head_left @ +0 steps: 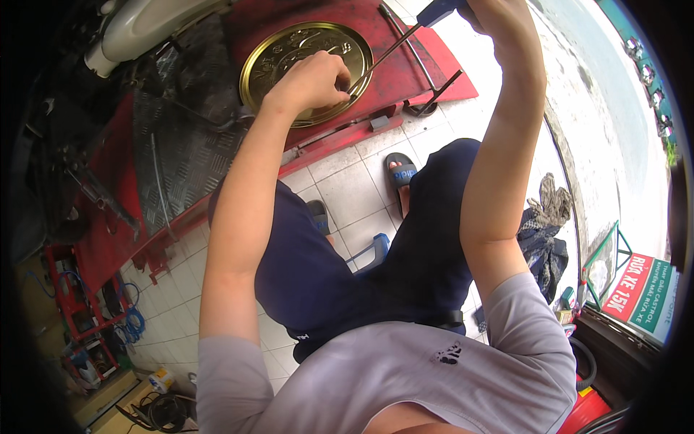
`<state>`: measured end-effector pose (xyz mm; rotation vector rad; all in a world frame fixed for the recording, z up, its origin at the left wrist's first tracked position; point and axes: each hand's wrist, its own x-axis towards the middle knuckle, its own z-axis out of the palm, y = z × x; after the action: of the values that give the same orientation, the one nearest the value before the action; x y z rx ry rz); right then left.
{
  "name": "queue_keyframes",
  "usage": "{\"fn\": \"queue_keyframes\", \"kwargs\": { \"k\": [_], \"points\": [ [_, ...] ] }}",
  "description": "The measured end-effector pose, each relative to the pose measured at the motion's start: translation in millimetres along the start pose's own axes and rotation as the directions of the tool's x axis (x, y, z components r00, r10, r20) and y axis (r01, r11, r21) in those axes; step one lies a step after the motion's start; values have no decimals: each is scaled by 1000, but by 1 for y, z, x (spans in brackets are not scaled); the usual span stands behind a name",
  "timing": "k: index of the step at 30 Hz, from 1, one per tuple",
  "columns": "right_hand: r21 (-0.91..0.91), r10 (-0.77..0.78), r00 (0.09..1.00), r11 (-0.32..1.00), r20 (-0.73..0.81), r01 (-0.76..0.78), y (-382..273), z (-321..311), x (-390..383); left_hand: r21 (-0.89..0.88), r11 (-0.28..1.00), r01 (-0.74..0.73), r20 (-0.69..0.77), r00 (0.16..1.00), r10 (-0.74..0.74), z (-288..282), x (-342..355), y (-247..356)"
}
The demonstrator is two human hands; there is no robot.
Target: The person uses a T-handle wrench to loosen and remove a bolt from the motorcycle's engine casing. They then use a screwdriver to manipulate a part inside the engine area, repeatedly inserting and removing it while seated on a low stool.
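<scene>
Head view, looking down past grey sleeves and dark shorts: a seated person leans over a red service ramp (405, 61) set on a white tiled floor (347, 192), working a long screwdriver (394, 47) into a round brass-coloured tray (275, 50). The right hand (481, 11), raised at the top edge of the frame, is closed round the tool's blue handle, though most of the fist is cut off by the picture's rim. The left hand (312, 78) rests on the tray's near side, fingers curled tight about the shaft where its tip meets the metal, steadying it. By the look of it, the step in hand is prising or scraping at something small on the tray; what lies under the tip is hidden by the knuckles. The next move would seem to call for firm downward pressure from the raised hand while the lower one keeps the tip from skidding. The tray lies flat on the ramp's upper deck, shallow and rimmed, its embossed face gleaming and scattered with small metal parts too small to tell apart. Beside it, dark chequered plate (181, 116) covers the ramp, and a blue sandal (400, 177) shows on the tiles below
</scene>
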<state>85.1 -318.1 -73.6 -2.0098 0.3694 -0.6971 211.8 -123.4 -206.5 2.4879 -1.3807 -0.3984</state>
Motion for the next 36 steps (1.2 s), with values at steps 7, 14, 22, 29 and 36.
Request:
{"fn": "queue_keyframes", "kwargs": {
  "k": [7, 14, 22, 29, 36],
  "points": [
    [-22, -70, 997, 997, -7, 70, 1, 2, 2, -14, 1000, 10, 42, 999, -10, 2, 1, 0],
    [-24, -79, 997, 997, -24, 78, 2, 3, 4, -4, 1000, 9, 76, 997, -8, 1, 1, 4],
    [14, -137, 984, 990, -117, 139, 1, -5, 1, 1, 999, -51, -67, 996, 51, 7, -4, -4],
    [312, -198, 741, 815, -642, 489, 5, -30, 0, -14, 999, -33, -60, 998, 32, 7, -2, -1],
    [197, -370, 636, 742, -677, 641, -17, -24, -16, -48, 999, -8, -87, 996, 4, 8, 0, 5]
  ]
}}
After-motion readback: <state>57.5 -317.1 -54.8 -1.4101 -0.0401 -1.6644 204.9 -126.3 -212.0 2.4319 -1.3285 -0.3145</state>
